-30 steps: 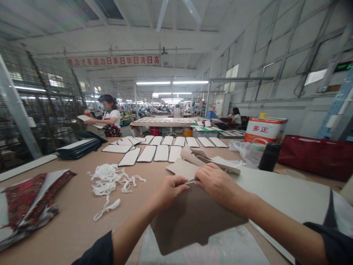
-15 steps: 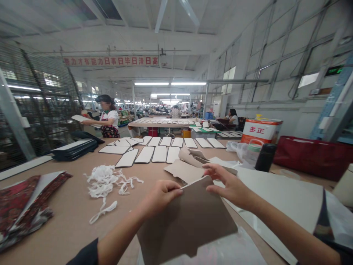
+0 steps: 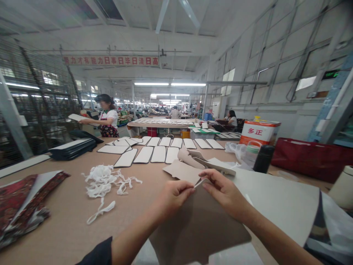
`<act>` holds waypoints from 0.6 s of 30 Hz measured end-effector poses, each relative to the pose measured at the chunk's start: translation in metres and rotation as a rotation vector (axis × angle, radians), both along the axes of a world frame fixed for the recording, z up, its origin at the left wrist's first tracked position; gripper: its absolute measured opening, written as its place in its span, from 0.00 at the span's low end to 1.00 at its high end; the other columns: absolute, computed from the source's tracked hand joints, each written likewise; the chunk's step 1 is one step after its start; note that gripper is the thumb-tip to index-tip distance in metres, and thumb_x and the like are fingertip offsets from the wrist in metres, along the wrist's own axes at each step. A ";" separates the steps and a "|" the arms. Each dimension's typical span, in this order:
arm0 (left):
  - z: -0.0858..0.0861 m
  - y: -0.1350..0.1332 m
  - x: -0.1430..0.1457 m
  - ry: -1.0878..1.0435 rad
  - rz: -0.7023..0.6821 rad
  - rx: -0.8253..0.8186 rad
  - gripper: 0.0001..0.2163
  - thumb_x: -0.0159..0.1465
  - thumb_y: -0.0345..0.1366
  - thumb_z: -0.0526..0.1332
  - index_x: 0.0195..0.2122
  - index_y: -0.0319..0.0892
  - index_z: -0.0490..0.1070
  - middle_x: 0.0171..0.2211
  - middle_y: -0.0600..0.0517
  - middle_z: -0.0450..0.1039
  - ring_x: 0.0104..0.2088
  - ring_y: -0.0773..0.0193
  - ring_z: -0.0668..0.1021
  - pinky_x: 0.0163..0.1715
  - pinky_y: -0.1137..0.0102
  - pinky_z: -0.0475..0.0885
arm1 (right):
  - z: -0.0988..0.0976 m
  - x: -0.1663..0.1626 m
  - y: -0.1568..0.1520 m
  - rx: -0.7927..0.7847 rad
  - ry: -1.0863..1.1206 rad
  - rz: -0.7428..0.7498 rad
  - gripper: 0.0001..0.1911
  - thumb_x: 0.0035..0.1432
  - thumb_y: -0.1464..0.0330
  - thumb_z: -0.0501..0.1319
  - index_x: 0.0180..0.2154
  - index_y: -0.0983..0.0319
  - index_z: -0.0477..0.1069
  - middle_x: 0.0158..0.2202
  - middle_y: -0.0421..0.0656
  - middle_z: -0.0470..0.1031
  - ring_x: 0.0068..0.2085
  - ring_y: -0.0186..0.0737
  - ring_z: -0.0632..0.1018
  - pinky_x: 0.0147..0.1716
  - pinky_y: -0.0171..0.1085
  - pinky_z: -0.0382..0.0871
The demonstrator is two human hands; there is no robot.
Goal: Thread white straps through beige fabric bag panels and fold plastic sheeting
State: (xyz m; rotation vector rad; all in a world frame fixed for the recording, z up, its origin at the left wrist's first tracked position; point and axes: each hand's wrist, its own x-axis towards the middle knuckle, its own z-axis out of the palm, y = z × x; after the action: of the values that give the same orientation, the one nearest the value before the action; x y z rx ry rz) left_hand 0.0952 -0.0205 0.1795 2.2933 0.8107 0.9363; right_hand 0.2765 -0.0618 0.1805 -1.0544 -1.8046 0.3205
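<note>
A taupe sheet of leather-like material [image 3: 201,224] hangs from my two hands, its top edge toward the far side of the table. My left hand [image 3: 179,195] pinches that top edge near its middle, thumb and fingers closed. Just to its right, my right hand [image 3: 220,189] grips the same edge close to the corner, where the material curls up a little. Beyond my hands lie beige cut pieces [image 3: 183,170], some folded over each other. Pale plastic shows beneath the lower part of the sheet.
White dark-edged panels [image 3: 143,154] lie in rows on the brown table [image 3: 124,209]. White tape strips [image 3: 102,180] are heaped left, near patterned fabric [image 3: 24,202]. At right are a large pale sheet [image 3: 281,195], a black bottle [image 3: 264,159] and a tin [image 3: 259,132]. A co-worker [image 3: 107,117] stands far left.
My left hand has slid right along the sheet's top edge, close to my right hand. My right hand's fingers have closed on the edge, and the sheet has shifted right.
</note>
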 end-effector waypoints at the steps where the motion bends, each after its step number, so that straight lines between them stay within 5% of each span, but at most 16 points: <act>1: 0.000 -0.001 0.001 0.000 0.005 0.028 0.13 0.60 0.39 0.53 0.33 0.39 0.74 0.28 0.53 0.75 0.29 0.66 0.73 0.29 0.76 0.64 | 0.002 -0.001 -0.002 -0.005 0.018 -0.001 0.11 0.56 0.68 0.52 0.42 0.61 0.64 0.36 0.43 0.71 0.35 0.37 0.73 0.35 0.34 0.68; 9: 0.007 -0.001 -0.016 -0.049 0.027 -0.156 0.12 0.58 0.38 0.55 0.34 0.38 0.75 0.33 0.51 0.76 0.34 0.63 0.74 0.34 0.74 0.67 | 0.026 0.025 -0.011 0.075 0.091 -0.149 0.07 0.53 0.65 0.56 0.35 0.60 0.66 0.27 0.39 0.68 0.27 0.35 0.70 0.24 0.32 0.64; 18: -0.003 -0.014 -0.035 -0.052 -0.018 -0.280 0.11 0.56 0.36 0.57 0.33 0.36 0.75 0.32 0.50 0.76 0.32 0.65 0.74 0.31 0.75 0.66 | 0.025 0.057 -0.048 0.140 0.184 -0.334 0.09 0.49 0.62 0.60 0.33 0.59 0.67 0.29 0.40 0.71 0.27 0.36 0.72 0.25 0.32 0.66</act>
State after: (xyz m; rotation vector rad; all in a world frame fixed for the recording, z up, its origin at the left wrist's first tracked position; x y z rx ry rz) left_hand 0.0600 -0.0344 0.1761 2.0246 0.8406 0.8143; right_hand 0.3331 -0.1102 0.2055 -1.1649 -1.4369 0.0832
